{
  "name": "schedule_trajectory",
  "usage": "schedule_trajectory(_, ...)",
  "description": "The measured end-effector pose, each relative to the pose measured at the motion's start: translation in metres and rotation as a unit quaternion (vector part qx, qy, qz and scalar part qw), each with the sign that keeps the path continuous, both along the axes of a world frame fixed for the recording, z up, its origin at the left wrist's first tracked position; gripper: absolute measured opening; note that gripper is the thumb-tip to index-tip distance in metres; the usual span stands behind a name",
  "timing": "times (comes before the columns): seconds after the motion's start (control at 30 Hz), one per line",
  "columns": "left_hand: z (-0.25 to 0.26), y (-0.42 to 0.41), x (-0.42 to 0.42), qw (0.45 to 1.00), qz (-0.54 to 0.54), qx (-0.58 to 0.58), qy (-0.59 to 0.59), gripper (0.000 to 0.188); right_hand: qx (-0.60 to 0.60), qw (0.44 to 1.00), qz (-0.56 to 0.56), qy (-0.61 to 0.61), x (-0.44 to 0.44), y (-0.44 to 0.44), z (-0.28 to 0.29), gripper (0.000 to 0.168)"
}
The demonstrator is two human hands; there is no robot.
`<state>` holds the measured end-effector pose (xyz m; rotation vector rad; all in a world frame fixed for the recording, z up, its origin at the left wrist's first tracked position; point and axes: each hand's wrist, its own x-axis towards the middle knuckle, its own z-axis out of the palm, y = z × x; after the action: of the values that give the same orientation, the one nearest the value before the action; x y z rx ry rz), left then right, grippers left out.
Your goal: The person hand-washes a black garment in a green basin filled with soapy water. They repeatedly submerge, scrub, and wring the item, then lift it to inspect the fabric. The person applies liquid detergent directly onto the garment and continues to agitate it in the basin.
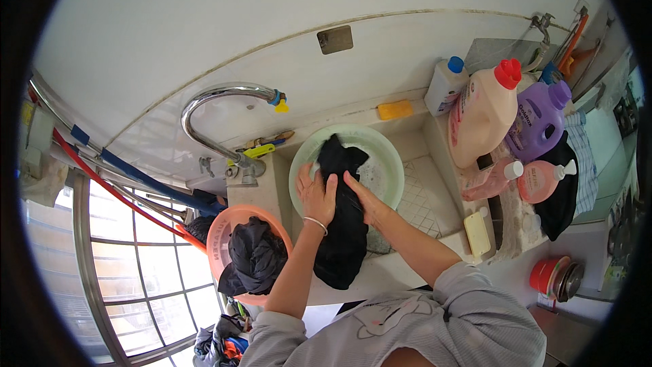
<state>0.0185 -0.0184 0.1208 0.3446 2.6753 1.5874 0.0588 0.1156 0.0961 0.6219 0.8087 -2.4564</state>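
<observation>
A black cloth garment (342,234) hangs from over a pale green basin (389,148) down across the front edge of the sink (377,278). My left hand (317,194) lies along the garment's left side, a bangle on its wrist. On the right side my right hand (362,198) presses against the same garment, so the cloth is held between the two hands. Sudsy water shows in the basin, which stands in the sink. Left of my left forearm, an orange-pink plastic basin (219,244) contains dark crumpled clothes (257,255).
A curved chrome faucet (224,89) rises at the left. An orange bar of soap (395,110) lies on the back ledge. Several bottles, including a large pink detergent bottle (481,117) and a purple one (535,117), line the right side near a yellow soap bar (477,234).
</observation>
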Motion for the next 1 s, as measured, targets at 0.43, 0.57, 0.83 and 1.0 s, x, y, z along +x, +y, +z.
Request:
schedule_trajectory(0.43, -0.051, 0.010, 0.001, 0.542, -0.305, 0.571, -0.536, 0.087, -0.271, 0.953, -0.024, 0.133, -0.007, 0.016, 0.047, 0.062)
schedule_trajectory(0.57, 0.040, 0.012, 0.030, 0.519, -0.344, 0.501, -0.601, 0.087, -0.233, 0.961, -0.051, 0.140, -0.020, 0.050, 0.039, 0.067)
schedule_trajectory(0.83, 0.023, 0.006, 0.022, 0.754, -0.357, 0.219, -0.506, 0.079, 0.067, 0.986, -0.032, 0.151, -0.011, 0.083, 0.072, 0.050)
schedule_trajectory(1.0, 0.012, 0.053, 0.045, 0.900, -0.215, 0.040, -0.378, 0.053, 0.501, 0.849, 0.024, 0.163, -0.034, 0.064, 0.006, 0.059)
